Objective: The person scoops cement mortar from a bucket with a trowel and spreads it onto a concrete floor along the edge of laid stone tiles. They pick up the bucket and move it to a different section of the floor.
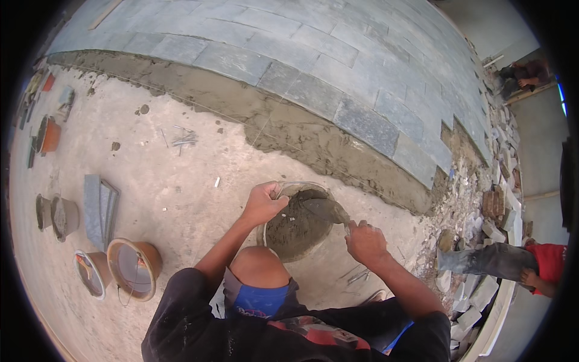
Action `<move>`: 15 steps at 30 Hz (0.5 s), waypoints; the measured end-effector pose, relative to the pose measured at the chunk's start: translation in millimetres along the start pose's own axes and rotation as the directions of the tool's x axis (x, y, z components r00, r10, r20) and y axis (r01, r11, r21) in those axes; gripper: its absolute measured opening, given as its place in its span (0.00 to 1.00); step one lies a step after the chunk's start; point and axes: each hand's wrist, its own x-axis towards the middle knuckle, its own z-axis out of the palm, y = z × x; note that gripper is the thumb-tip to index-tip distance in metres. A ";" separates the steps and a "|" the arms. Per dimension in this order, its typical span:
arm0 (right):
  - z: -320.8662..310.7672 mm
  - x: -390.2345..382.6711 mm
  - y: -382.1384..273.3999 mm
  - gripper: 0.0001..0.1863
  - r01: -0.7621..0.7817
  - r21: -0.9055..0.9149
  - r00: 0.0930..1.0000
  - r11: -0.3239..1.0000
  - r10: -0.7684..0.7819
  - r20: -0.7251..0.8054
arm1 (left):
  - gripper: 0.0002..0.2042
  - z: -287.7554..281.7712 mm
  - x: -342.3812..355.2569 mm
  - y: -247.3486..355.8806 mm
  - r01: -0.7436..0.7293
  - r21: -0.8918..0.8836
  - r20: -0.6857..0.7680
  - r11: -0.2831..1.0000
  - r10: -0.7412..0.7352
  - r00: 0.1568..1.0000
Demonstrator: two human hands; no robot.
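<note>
A bucket (263, 238) of grey mortar (295, 232) stands on the floor in front of my bent knee. My left hand (265, 202) grips its rim at the far left, where the thin wire handle lies; its thumb is over the edge. In my right hand (367, 242), at the bucket's right side, is the handle of a trowel (325, 210). The trowel's blade reaches left over the mortar, coated in grey, and its tip is in or against the mix; I cannot tell how deep.
A strip of wet mortar (301, 130) with a string over it borders laid grey stone tiles (289, 78). At left are several buckets (151, 265) and stacked tiles (99, 208). Rubble (482, 289) lines the right side, near a person in red (546, 262); another person (525, 78) sits farther back.
</note>
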 end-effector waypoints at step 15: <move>84.2 7.6 -41.0 0.22 0.058 0.608 0.971 0.791 -0.188 0.151 | 0.14 3.0 -7.3 1.0 -0.046 0.060 -0.159 0.997 0.055 0.986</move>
